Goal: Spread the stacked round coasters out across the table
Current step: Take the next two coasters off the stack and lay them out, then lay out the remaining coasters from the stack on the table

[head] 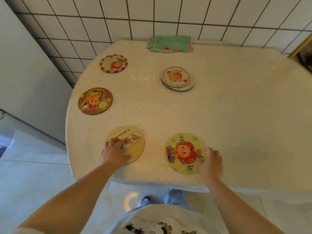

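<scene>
Head view, looking straight down: the left hand (113, 153) is lying flat and open on a pale yellow coaster (128, 144), fingers spread over its near-left part and thumb pointing toward the right, so it's pressing, not gripping. The right hand (210, 163) is loosely curled at the near-right edge of the big apple-face coaster (184, 153); fingertips touch the rim, but I can't tell whether it's actually pinching it or just resting there.

Taking the stack of coasters (177, 78) as the landmark: it sits toward the far side of the desk (236, 115), a few discs fanned a bit unevenly under a white top one. Both hands and their coasters are well nearer to the person than the stack, the yellow one to its near-left, the apple-face one almost straight in front of it. A brown-rimmed dark coaster (95, 101) lies left of the stack, and a red-bordered coaster (113, 63) far-left of it. All singles lie flat and apart.

The discs look like thin stiff board with cartoon prints. The desk has a glossy cream cover with faint pink speckles. A folded green cloth (168, 43) sits beyond the stack, by the tiled wall (152, 14).
</scene>
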